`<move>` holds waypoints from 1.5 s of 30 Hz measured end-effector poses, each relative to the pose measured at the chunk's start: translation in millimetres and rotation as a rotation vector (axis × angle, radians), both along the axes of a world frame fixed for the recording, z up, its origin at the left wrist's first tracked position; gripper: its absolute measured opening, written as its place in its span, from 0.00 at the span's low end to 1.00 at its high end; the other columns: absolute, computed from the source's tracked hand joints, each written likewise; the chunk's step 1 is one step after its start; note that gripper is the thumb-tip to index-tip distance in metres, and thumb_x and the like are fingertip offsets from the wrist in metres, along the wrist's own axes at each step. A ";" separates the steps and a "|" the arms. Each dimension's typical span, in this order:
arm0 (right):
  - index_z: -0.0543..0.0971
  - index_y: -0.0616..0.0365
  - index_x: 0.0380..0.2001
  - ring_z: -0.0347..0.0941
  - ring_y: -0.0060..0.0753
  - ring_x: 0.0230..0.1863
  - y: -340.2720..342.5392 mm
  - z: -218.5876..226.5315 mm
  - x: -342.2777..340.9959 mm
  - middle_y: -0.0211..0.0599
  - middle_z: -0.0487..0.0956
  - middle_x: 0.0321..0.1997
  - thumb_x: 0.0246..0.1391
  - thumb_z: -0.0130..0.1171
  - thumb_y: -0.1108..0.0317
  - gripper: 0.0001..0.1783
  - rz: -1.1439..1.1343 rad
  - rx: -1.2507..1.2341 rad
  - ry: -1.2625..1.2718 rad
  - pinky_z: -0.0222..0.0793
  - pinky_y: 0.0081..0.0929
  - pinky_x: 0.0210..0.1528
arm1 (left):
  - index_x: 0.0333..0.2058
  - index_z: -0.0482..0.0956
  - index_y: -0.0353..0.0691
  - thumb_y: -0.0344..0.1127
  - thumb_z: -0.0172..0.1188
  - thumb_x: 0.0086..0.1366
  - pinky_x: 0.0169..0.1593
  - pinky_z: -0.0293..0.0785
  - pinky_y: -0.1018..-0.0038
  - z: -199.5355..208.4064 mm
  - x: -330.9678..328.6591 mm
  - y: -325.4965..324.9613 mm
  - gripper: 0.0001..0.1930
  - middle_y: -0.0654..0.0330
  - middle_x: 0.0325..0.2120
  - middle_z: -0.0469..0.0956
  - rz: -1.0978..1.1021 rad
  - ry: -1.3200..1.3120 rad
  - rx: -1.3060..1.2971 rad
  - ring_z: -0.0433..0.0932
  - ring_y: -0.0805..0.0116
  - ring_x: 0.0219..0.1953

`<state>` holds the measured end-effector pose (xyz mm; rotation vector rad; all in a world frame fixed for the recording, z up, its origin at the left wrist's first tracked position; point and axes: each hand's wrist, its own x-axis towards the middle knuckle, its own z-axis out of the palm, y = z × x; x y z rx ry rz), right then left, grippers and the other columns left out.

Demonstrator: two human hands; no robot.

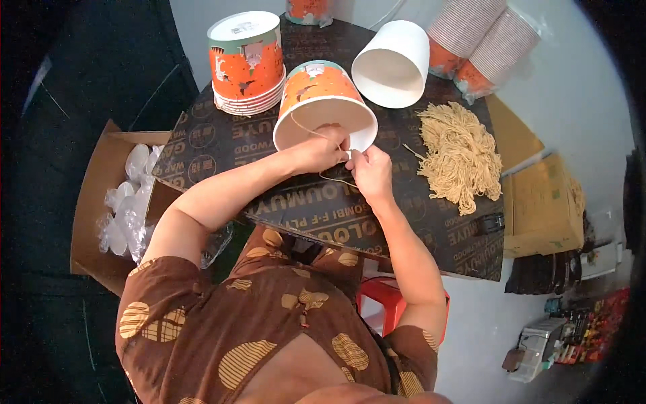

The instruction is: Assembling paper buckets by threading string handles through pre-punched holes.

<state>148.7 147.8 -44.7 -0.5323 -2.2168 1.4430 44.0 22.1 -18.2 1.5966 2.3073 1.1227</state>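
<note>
An orange patterned paper bucket (321, 86) lies on its side on the dark table, its white mouth toward me. My left hand (324, 147) reaches in at the mouth, its fingers pinched on a thin tan cord (338, 180) by the lower rim. Just outside that rim, my right hand (372, 168) is closed, fingertips meeting the left ones at the cord. One end of the cord runs up inside the bucket; another loops on the table below the hands. The exact pinch point is partly hidden by my fingers.
A pile of tan cords (461, 158) lies to the right. Behind are a white bucket (397, 64) on its side and nested upside-down buckets (245, 71). Wrapped bucket stacks (465, 30) stand far right. An open carton (94, 195) with clear plastic pieces is at the table's left.
</note>
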 end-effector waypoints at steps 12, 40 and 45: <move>0.77 0.68 0.26 0.75 0.28 0.20 0.6 8.3 2.7 0.40 0.80 0.19 0.53 0.54 0.70 0.10 0.026 -0.057 -0.055 0.69 0.29 0.26 | 0.29 0.74 0.36 0.27 0.57 0.57 0.35 0.70 0.68 0.8 -1.0 -1.4 0.02 0.53 0.28 0.75 -0.022 -0.086 -0.080 0.74 0.61 0.31; 0.78 0.64 0.25 0.74 0.42 0.21 7.0 25.5 18.4 0.43 0.79 0.22 0.50 0.57 0.71 0.07 -0.008 0.398 0.047 0.68 0.35 0.27 | 0.23 0.71 0.37 0.31 0.53 0.59 0.28 0.66 0.71 -7.9 -4.9 6.8 0.07 0.62 0.19 0.70 0.045 -0.180 0.057 0.68 0.72 0.23; 0.78 0.59 0.24 0.74 0.49 0.27 8.0 26.8 24.2 0.44 0.76 0.22 0.47 0.59 0.70 0.04 0.085 0.923 0.081 0.69 0.45 0.30 | 0.22 0.71 0.36 0.31 0.54 0.57 0.28 0.66 0.70 -5.8 -5.3 4.2 0.08 0.60 0.18 0.70 0.054 -0.206 0.070 0.68 0.72 0.23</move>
